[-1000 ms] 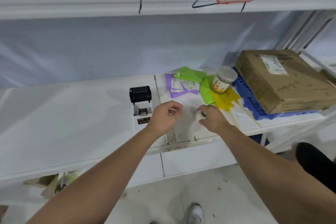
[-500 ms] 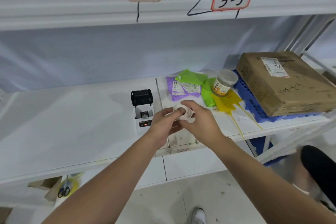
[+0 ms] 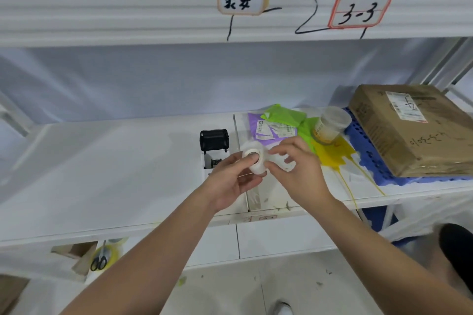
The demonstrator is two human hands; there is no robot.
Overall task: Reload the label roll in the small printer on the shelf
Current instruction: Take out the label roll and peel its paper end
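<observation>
While pinched by left hand and right hand: label roll, above shelf edge.
Printer lid open just behind; bare shelf leftward.

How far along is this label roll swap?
Done: the printer on the shelf stands with its black lid up. In hand: left hand and right hand hold the white label roll beside it. Left: seating the roll and closing the lid.

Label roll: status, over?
Both hands on roll: left hand grips it, right hand at its paper. Printer lid open, bay unloaded. Path clear.
</observation>
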